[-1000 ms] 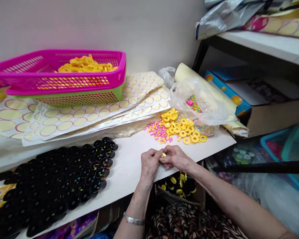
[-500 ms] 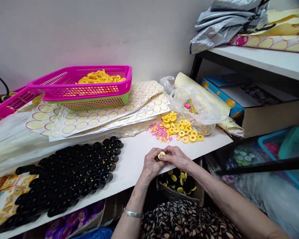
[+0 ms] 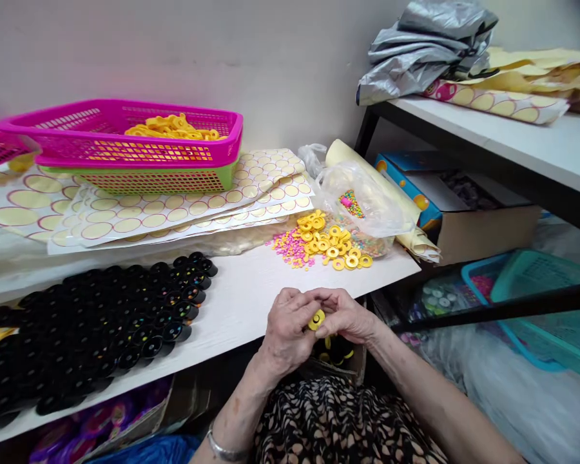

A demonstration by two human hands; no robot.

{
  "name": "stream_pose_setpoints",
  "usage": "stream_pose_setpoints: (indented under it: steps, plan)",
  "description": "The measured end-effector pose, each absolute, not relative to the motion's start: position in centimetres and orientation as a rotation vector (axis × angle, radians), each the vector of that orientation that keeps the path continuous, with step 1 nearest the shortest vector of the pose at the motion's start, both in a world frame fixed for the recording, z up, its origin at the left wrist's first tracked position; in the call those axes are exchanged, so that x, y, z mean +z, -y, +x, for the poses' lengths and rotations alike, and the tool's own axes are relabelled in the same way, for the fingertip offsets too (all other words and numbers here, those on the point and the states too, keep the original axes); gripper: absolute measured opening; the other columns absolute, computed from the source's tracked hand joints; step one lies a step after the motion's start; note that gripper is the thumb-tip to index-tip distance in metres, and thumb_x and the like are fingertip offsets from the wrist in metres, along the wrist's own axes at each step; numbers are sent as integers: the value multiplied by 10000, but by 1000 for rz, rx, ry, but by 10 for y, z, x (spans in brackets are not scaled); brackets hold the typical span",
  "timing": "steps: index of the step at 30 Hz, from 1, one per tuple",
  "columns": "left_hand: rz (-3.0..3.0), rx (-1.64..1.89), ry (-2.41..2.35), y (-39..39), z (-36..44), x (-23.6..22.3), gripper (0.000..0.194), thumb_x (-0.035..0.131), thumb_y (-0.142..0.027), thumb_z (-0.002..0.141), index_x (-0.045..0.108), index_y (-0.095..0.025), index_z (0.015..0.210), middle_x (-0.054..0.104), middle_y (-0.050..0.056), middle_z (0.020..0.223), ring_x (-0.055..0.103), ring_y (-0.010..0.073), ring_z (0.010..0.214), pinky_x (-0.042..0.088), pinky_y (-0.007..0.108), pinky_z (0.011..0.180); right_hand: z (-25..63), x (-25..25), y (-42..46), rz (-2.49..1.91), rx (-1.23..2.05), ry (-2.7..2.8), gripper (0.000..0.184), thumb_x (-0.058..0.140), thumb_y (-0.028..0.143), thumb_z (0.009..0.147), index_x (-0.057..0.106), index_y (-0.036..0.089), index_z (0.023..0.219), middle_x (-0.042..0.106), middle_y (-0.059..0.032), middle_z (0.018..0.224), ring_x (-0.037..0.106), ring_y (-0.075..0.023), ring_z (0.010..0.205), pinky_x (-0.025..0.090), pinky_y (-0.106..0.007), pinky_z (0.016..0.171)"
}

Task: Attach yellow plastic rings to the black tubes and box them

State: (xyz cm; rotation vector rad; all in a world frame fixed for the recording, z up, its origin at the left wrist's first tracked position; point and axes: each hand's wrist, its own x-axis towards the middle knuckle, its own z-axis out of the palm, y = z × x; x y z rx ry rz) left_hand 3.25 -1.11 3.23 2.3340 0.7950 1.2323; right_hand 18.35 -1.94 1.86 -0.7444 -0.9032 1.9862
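My left hand (image 3: 287,330) and my right hand (image 3: 347,317) meet just off the front edge of the white table. Between their fingertips is a small round yellow cap (image 3: 316,319) with a dark hole in its middle; both hands pinch it, and whatever lies behind it is hidden by the fingers. Beyond the hands, yellow ring-shaped caps (image 3: 337,245) lie heaped beside tiny pink and yellow beads (image 3: 290,248). Under the hands a carton (image 3: 360,370) holds black pieces with yellow tops, partly covered. To the left, many black cups (image 3: 111,328) stand packed together, some with coloured beads inside.
A pink basket (image 3: 159,147) of yellow parts sits in a green one on sheets of round stickers (image 3: 183,216). A clear bag (image 3: 381,212) of beads lies at the back. The right side has a shelf (image 3: 522,138), an open box (image 3: 483,235) and a turquoise basket (image 3: 555,335).
Both hands have come down and nearer my body, off the table edge. The yellow cap has turned so its holed face shows. The camera view has shifted.
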Motion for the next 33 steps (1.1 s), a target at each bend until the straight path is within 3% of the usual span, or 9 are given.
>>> stream_pose_setpoints:
  steps: [6, 11, 16, 24, 28, 33]
  plan:
    - [2194, 1219, -863, 27, 47, 28, 48, 607, -171, 648, 594, -178, 693, 594, 16, 644, 502, 162, 695, 419, 354, 714, 188, 23, 37, -850, 1932, 882, 498, 772, 96, 470, 666, 153, 953, 645, -6, 809, 559, -127, 730, 418, -232, 656]
    - [2139, 1210, -794, 34, 52, 29, 100, 618, -138, 626, 590, -188, 708, 623, -2, 686, 547, 153, 718, 360, 439, 925, 186, 17, 54, -788, 1782, 839, 449, 769, 169, 496, 674, 147, 934, 651, -25, 836, 554, -139, 731, 414, -246, 666]
    - [2127, 1157, -772, 37, 52, 31, 113, 633, -166, 630, 613, -190, 738, 638, 14, 703, 555, 181, 789, 362, 442, 926, 192, 22, 60, -813, 1804, 952, 480, 733, 170, 572, 632, 159, 1042, 632, -34, 910, 538, -145, 800, 406, -256, 710]
    - [2149, 1162, -717, 38, 61, 25, 50, 591, -171, 664, 594, -190, 710, 623, -2, 674, 552, 147, 696, 371, 442, 921, 193, 21, 61, -858, 1791, 885, 471, 774, 146, 488, 655, 146, 944, 625, -13, 820, 538, -134, 718, 408, -228, 625]
    - [2101, 1146, -739, 35, 61, 21, 149, 611, -130, 640, 618, -196, 773, 637, 13, 734, 559, 175, 806, 382, 445, 918, 185, 14, 61, -903, 1647, 815, 415, 783, 182, 491, 661, 165, 888, 642, -13, 797, 567, -153, 720, 440, -257, 660]
    - [1861, 1180, -818, 32, 50, 13, 430, 690, -192, 625, 596, -199, 1044, 569, 85, 1019, 513, 221, 991, 459, 393, 822, 183, 7, 59, -933, 1585, 835, 572, 803, 163, 463, 631, 208, 1006, 630, -39, 1030, 544, -217, 983, 424, -331, 850]
